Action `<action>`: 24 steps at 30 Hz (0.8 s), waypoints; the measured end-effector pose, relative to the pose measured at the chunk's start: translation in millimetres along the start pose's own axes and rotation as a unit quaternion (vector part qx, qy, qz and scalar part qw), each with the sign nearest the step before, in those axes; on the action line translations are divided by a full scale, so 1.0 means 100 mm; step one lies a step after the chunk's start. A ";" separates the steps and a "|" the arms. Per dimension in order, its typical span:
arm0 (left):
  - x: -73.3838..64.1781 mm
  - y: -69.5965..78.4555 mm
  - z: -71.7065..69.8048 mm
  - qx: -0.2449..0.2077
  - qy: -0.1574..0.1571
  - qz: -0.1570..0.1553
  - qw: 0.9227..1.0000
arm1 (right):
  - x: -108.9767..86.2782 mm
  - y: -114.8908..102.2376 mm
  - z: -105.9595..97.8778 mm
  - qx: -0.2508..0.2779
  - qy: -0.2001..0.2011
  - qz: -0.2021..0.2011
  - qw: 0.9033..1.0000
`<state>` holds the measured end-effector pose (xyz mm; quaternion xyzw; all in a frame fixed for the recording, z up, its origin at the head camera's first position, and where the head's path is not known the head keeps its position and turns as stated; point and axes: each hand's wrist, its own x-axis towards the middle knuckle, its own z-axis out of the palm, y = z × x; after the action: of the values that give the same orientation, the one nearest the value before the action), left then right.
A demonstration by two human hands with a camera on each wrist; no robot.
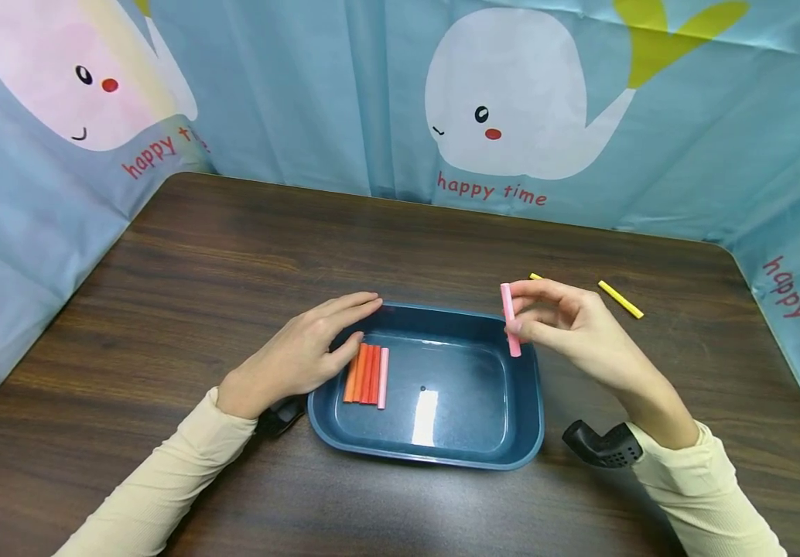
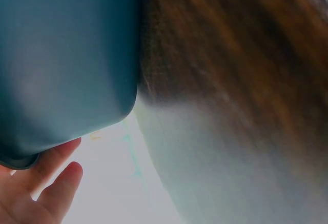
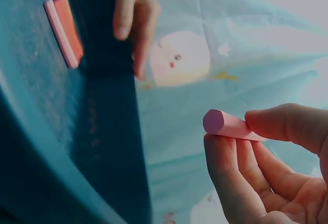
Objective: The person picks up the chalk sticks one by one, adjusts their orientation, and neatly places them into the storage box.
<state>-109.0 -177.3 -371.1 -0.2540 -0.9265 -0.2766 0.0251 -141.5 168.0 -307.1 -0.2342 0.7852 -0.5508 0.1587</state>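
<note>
A blue plastic tray (image 1: 428, 459) sits on the table. Along its left side several chalk sticks lie in a row: orange (image 1: 356, 374), red (image 1: 374, 375) and one pink stick (image 1: 383, 378). My left hand (image 1: 302, 348) holds the tray at its back-left rim, thumb over the inner side and fingers outside the wall (image 2: 66, 65). Above the tray's right end, my right hand (image 1: 567, 321) pinches another pink chalk stick (image 1: 511, 321) between thumb and fingers; its faceted end (image 3: 213, 122) shows in the right wrist view.
Behind and right of the right hand, a yellow chalk stick (image 1: 620, 299) lies on the dark wooden table (image 1: 233, 247). A second yellow stick (image 1: 535, 276) is mostly hidden by that hand. A blue curtain (image 1: 316, 100) with whale prints stands around the table's back and sides.
</note>
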 end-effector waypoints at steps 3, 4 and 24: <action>0.00 0.00 0.00 -0.001 0.001 -0.001 1.000 | 0.05 0.00 0.08 -0.004 -0.019 0.011 1.000; -0.01 0.00 0.00 0.000 0.001 0.000 1.000 | 0.07 0.00 0.10 -0.003 -0.024 0.014 1.000; 0.00 -0.01 0.00 -0.003 0.000 -0.003 1.000 | 0.31 -0.08 0.45 -0.017 -0.052 0.033 0.998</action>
<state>-109.5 -177.8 -371.5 -0.2510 -0.9265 -0.2795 0.0238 -143.0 113.4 -315.0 -0.2393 0.7924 -0.5192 0.2129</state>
